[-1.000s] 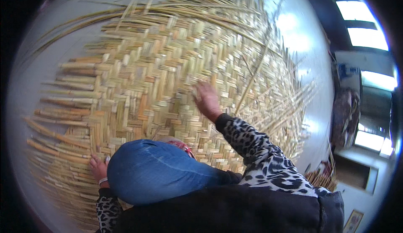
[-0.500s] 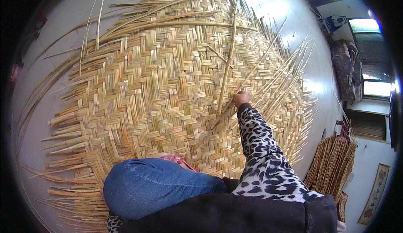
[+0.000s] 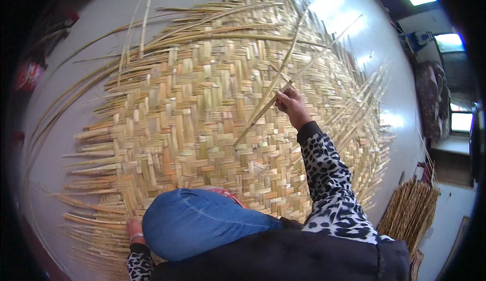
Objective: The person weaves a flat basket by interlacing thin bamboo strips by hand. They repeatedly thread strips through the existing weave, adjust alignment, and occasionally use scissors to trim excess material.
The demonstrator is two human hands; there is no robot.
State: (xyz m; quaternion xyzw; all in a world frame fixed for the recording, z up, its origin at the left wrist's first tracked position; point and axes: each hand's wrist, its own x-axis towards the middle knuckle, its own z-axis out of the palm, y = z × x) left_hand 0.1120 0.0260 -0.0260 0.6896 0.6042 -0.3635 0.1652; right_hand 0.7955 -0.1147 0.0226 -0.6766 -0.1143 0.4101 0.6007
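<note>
My right hand (image 3: 293, 105), in a leopard-print sleeve, is closed in a pinch on a long, flat reed strip (image 3: 255, 121). The strip slants over the woven reed mat (image 3: 197, 114), from near its middle toward the upper right, and looks raised off the weave. Another long strip (image 3: 291, 53) crosses it just beyond my fingers. Low on the left, beside my jeans-clad knee (image 3: 202, 220), my left hand (image 3: 135, 230) rests at the mat's fringed edge; its fingers are mostly hidden by the knee.
Loose strips (image 3: 354, 96) lie fanned across the mat's right side, and long curved ones (image 3: 96, 81) trail off its upper left onto the grey floor (image 3: 91, 40). A bundle of reeds (image 3: 409, 212) leans at the right wall. A red object (image 3: 31, 75) sits at far left.
My right hand has lifted the strip up and away from the mat. My left hand has come into view beside the knee. The whole view has shifted slightly.
</note>
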